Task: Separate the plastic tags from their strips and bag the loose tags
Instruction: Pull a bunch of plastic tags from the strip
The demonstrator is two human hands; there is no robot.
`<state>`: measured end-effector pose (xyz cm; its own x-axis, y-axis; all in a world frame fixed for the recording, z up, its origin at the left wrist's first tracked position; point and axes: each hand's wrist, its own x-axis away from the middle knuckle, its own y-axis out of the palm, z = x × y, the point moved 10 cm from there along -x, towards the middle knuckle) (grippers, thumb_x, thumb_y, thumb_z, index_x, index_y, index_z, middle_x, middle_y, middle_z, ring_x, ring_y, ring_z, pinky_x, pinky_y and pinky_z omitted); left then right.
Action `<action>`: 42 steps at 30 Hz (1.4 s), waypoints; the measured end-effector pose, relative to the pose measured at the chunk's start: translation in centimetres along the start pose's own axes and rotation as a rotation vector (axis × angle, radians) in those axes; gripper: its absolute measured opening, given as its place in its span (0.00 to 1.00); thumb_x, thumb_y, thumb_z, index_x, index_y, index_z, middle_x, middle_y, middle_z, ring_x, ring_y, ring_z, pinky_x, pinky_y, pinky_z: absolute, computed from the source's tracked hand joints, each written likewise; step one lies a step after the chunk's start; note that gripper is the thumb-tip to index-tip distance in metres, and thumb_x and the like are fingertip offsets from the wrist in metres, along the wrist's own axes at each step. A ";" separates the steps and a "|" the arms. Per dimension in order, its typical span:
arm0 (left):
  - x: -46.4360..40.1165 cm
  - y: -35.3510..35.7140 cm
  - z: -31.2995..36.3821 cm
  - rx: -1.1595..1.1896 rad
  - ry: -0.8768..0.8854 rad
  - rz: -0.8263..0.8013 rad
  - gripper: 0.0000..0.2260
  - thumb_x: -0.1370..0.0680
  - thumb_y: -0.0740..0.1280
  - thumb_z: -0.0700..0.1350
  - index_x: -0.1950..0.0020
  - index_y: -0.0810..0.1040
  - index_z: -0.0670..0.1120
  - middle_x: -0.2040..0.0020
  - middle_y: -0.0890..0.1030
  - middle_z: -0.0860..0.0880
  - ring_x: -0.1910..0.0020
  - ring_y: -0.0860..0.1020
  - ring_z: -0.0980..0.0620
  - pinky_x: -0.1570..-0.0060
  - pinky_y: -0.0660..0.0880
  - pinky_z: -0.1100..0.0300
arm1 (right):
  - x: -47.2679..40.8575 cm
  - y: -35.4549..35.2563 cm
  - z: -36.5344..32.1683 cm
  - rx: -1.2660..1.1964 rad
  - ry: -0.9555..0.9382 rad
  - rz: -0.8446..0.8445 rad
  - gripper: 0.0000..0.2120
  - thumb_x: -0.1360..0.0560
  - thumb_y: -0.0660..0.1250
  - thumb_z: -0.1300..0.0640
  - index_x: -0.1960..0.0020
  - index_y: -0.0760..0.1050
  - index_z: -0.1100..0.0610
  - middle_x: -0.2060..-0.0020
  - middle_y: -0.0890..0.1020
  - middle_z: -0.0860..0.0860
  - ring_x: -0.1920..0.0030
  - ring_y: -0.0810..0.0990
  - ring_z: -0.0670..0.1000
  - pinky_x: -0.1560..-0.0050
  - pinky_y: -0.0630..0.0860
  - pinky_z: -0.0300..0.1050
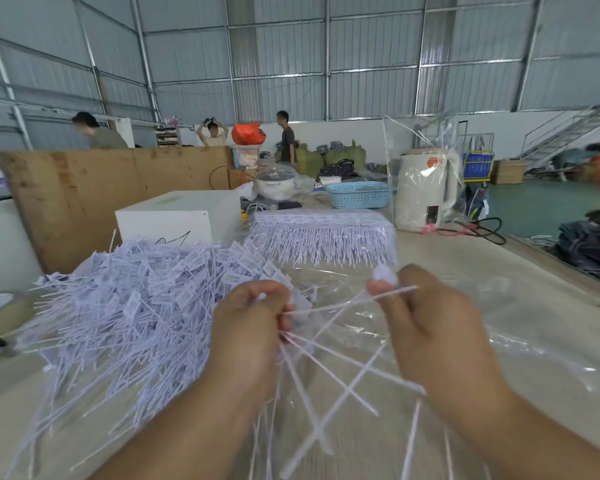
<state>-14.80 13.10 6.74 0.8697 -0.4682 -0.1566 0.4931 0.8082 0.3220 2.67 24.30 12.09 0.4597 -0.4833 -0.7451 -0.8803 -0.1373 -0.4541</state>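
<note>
a large metal-walled warehouse stood behind a pale work table (499,271) draped near the hands in clear plastic sheeting (482,341). on the table's left lay a big heap of loose tags (125,306), white and thin-tailed; farther back sat a neat block of tags on their strips (323,233). near and centre, the left hand (246,337) was curled, pinching a fan of tags (326,368) by their heads. the right hand (426,327) was curled too, thumb and forefinger pinching a single tag's (388,294) tail. the tags looked feather-light, springy and slippery, probably best gripped at the flat head. both forearms reached in from the near edge.
</note>
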 end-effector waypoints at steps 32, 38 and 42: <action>3.9 5.4 -0.1 -0.244 0.129 -0.492 0.16 0.43 0.83 0.43 0.70 0.75 0.50 0.74 0.74 0.55 0.79 0.69 0.54 0.78 0.70 0.64 | 0.4 1.7 1.4 -0.460 0.115 -0.449 0.17 0.29 0.68 0.40 0.64 0.72 0.54 0.77 0.64 0.44 0.74 0.61 0.41 0.73 0.59 0.33; 5.8 7.2 -1.2 -0.180 -0.010 -0.792 0.07 0.30 0.73 0.43 0.54 0.82 0.52 0.63 0.77 0.50 0.72 0.73 0.56 0.74 0.71 0.64 | 1.9 3.4 0.6 -0.568 0.098 -0.688 0.12 0.29 0.67 0.39 0.51 0.72 0.44 0.75 0.67 0.46 0.73 0.62 0.47 0.71 0.60 0.39; 7.1 7.9 -1.3 -0.207 -0.066 -0.995 0.12 0.26 0.70 0.40 0.48 0.83 0.55 0.56 0.80 0.49 0.70 0.76 0.57 0.71 0.75 0.63 | 2.8 4.2 0.1 -0.637 0.126 -0.821 0.19 0.31 0.70 0.40 0.45 0.72 0.45 0.63 0.78 0.65 0.64 0.74 0.63 0.59 0.69 0.54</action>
<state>-4.68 16.60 6.93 0.0626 -0.9754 -0.2116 0.9919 0.0842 -0.0949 0.31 22.48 8.00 0.9608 -0.1168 -0.2514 -0.2188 -0.8765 -0.4288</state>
